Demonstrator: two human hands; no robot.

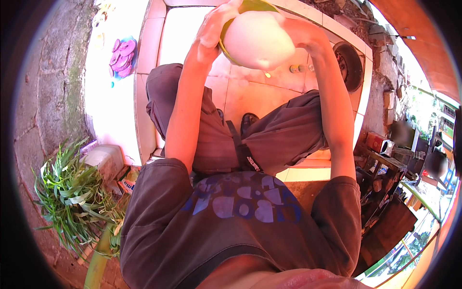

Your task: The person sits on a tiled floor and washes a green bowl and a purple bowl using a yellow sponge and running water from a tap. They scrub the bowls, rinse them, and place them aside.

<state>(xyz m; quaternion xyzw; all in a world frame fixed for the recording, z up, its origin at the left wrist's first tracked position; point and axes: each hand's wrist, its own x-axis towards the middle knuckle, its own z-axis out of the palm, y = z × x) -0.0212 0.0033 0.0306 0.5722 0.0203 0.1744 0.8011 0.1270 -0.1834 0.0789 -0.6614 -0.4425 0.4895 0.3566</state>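
Observation:
Both my hands hold up a yellow-green bowl point(227, 52) at the top of the head view. It is tilted, and a large, bright white rounded surface point(260, 41) fills most of it; glare hides whether that is foam or the bowl's own surface. My left hand point(216, 24) grips the left rim, with whitish suds on the skin. On the opposite side, my right hand point(301, 33) is against the bowl, its fingers mostly hidden behind the white surface. A small pale yellow drop-like spot point(268, 74) shows just under the bowl.
I squat over a tiled basin floor point(255, 96) with a raised tiled rim point(147, 48). A dark round pan point(348, 66) leans at right, near small yellowish round things point(297, 68). Pink-purple flat pieces point(123, 58) lie left. Cut greens point(72, 192) and a pale container point(105, 161) are lower left.

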